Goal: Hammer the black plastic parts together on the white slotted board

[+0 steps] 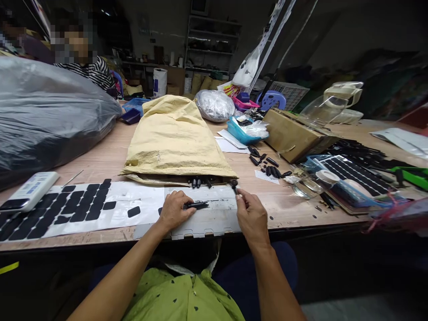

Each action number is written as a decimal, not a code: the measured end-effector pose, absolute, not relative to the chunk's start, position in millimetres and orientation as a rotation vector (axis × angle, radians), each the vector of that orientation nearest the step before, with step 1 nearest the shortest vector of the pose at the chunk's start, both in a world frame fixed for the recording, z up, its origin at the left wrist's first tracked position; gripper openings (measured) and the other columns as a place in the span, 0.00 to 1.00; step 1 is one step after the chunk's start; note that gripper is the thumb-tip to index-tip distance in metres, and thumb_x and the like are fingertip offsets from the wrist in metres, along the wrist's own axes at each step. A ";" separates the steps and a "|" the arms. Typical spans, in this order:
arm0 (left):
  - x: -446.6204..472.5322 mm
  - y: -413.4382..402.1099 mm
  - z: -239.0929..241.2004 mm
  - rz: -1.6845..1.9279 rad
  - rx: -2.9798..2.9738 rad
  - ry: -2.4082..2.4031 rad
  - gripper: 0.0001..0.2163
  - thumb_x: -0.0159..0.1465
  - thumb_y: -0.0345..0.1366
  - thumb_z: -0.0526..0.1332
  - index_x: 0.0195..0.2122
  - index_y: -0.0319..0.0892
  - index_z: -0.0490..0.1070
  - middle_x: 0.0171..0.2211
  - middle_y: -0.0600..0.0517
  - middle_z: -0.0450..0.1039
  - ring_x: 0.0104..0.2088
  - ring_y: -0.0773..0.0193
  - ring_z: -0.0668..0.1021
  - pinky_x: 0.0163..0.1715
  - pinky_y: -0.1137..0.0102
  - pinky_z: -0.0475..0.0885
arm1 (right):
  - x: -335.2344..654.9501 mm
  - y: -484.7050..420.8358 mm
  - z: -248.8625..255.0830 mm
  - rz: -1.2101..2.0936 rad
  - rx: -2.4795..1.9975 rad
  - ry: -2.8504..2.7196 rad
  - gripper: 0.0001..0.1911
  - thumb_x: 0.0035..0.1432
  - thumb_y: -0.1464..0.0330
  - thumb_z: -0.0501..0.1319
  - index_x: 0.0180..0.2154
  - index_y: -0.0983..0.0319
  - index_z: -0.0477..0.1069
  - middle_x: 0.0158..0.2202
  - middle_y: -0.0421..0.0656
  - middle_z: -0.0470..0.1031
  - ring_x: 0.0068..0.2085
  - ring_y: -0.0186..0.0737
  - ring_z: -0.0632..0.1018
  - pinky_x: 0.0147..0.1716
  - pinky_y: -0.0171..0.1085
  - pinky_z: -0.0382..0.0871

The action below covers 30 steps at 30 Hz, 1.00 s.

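Note:
My left hand [176, 208] is closed on a thin, dark, pointed piece [199, 205], low over the white sheet at the table's front edge; its exact kind is unclear. Between the fingertips of my right hand [251, 214] is a small black part with a rounded head [233, 183], held upright near the sack's right corner. Just beyond both hands lies a large pale-yellow sack [177, 138], its mouth facing me. Several small black parts [197, 182] show at that opening. The sack's inside is mostly hidden.
Left are a sheet of black stickers [90, 203], a white device [35, 189] and a big grey plastic bag [50, 116]. Right are loose black parts [272, 171], a cardboard box [294, 133], a blue basket [244, 131] and tape [327, 176]. A person in striped sleeves [100, 73] sits far left.

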<state>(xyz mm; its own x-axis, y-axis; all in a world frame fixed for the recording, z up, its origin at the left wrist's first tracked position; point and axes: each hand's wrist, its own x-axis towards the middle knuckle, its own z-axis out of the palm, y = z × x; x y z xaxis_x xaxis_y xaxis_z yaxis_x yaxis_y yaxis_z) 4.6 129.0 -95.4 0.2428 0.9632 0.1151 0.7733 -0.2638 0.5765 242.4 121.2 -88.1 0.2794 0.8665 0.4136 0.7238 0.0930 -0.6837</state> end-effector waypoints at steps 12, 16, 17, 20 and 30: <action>3.5 130.3 -99.3 0.682 2.103 1.584 0.09 0.60 0.37 0.65 0.42 0.46 0.78 0.33 0.53 0.75 0.39 0.60 0.73 0.42 0.63 0.63 | 211.8 128.7 -66.3 0.304 -1.451 -1.369 0.19 0.63 0.61 0.55 0.52 0.61 0.73 0.38 0.45 0.76 0.37 0.39 0.76 0.39 0.40 0.72; 3.7 129.5 -97.9 0.685 2.108 1.580 0.07 0.60 0.37 0.65 0.39 0.46 0.78 0.32 0.53 0.74 0.38 0.59 0.73 0.41 0.64 0.63 | 212.7 121.7 -57.9 0.364 -1.404 -1.536 0.18 0.62 0.63 0.57 0.51 0.60 0.74 0.37 0.43 0.75 0.35 0.37 0.75 0.36 0.38 0.71; 3.8 129.5 -98.2 0.686 2.106 1.580 0.07 0.60 0.37 0.65 0.39 0.46 0.78 0.32 0.53 0.74 0.38 0.59 0.73 0.41 0.64 0.63 | 210.4 115.4 -60.6 0.393 -1.386 -1.627 0.16 0.63 0.64 0.56 0.50 0.60 0.75 0.36 0.43 0.75 0.36 0.38 0.74 0.37 0.38 0.71; 4.1 130.1 -100.1 0.686 2.104 1.578 0.08 0.60 0.38 0.65 0.40 0.46 0.79 0.33 0.52 0.75 0.39 0.59 0.73 0.41 0.64 0.63 | 202.3 95.5 -74.8 0.443 -1.359 -1.739 0.15 0.64 0.66 0.55 0.48 0.60 0.75 0.37 0.45 0.75 0.38 0.39 0.75 0.41 0.40 0.71; 3.6 131.8 -102.5 0.673 2.088 1.577 0.08 0.59 0.38 0.65 0.40 0.47 0.79 0.33 0.52 0.74 0.39 0.60 0.72 0.41 0.64 0.63 | 196.5 86.7 -93.1 0.411 -1.389 -1.811 0.15 0.65 0.67 0.54 0.50 0.59 0.74 0.39 0.45 0.76 0.41 0.39 0.77 0.43 0.39 0.72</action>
